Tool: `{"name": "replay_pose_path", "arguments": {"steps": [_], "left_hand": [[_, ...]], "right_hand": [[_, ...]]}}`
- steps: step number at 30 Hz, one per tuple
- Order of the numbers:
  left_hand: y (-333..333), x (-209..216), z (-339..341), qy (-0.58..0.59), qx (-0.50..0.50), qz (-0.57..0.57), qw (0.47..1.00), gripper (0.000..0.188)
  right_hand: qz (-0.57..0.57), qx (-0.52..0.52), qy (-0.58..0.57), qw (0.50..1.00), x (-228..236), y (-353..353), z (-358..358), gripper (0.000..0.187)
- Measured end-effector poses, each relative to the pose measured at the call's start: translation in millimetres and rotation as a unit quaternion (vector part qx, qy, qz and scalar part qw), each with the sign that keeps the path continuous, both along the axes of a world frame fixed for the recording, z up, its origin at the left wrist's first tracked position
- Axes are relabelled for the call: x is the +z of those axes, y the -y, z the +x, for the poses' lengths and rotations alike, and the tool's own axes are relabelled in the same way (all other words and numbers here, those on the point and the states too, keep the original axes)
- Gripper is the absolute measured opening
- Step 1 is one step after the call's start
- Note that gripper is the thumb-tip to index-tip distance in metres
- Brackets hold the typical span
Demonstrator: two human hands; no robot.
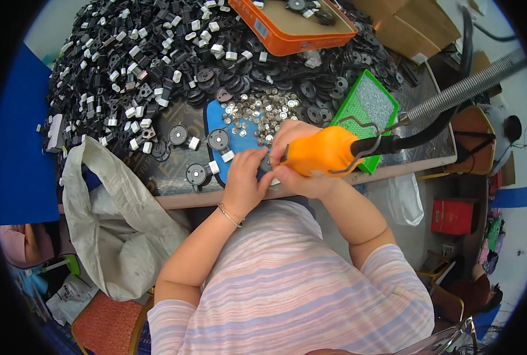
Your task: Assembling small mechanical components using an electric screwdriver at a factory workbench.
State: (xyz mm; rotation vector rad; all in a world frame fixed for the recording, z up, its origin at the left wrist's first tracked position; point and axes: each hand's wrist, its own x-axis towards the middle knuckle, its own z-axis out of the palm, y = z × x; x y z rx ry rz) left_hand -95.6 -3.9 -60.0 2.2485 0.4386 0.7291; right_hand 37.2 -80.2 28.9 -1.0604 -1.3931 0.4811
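My right hand [305,183] is wrapped round an orange power screwdriver [319,154], which lies tilted with its tip end toward my left hand. My left hand [244,180] has its fingers bent over a black round part [266,164] at the table's near edge. Fingers hide most of that part and the tool's tip. Just beyond both hands, small round metal pieces [269,109] are heaped on a blue mat [216,112]. Left of my left hand sit black round parts with white ends, one [218,139] on the mat and others [196,174] on the table.
A huge pile of black and white parts [127,53] covers the far left. An orange tin [299,44] stands at the back; a green tray [343,112] of small pieces stands right. A coiled spring [464,83] hangs beside the tool. A white sack [103,219] hangs at the left edge.
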Motion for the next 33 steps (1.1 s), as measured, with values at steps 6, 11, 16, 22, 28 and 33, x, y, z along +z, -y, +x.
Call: {"name": "replay_pose_path", "arguments": {"steps": [6, 11, 16, 22, 28, 33], "left_hand": [[-2.5, -1.9, 4.7, -0.011, -0.026, 0.031, 0.999, 0.046], [2.8, 4.8, 4.2, -0.007, -0.001, -0.017, 1.000, 0.047], [2.5, 3.1, 1.9, -0.016, 0.004, -0.006, 1.000, 0.049], [1.3, 4.1, 2.7, -0.031, 0.004, 0.000, 1.000, 0.049], [2.7, 5.2, 5.2, -0.030, 0.002, -0.004, 1.000, 0.048], [3.0, 5.2, 5.8, -0.028, 0.005, -0.001, 1.000, 0.048]], "right_hand": [[-0.001, 0.099, -0.092, 0.991, 16.0, -10.7, 15.1, 0.024], [0.134, 0.017, -0.163, 0.977, 34.5, 22.1, 52.2, 0.027], [0.148, -0.280, -0.153, 0.936, 10.3, 57.4, 96.1, 0.024], [0.156, -0.304, -0.203, 0.918, -6.8, 65.1, 106.5, 0.026], [0.144, -0.314, -0.199, 0.917, -11.6, 66.6, 113.6, 0.025], [0.133, -0.324, -0.186, 0.918, -10.6, 67.1, 111.8, 0.025]]}}
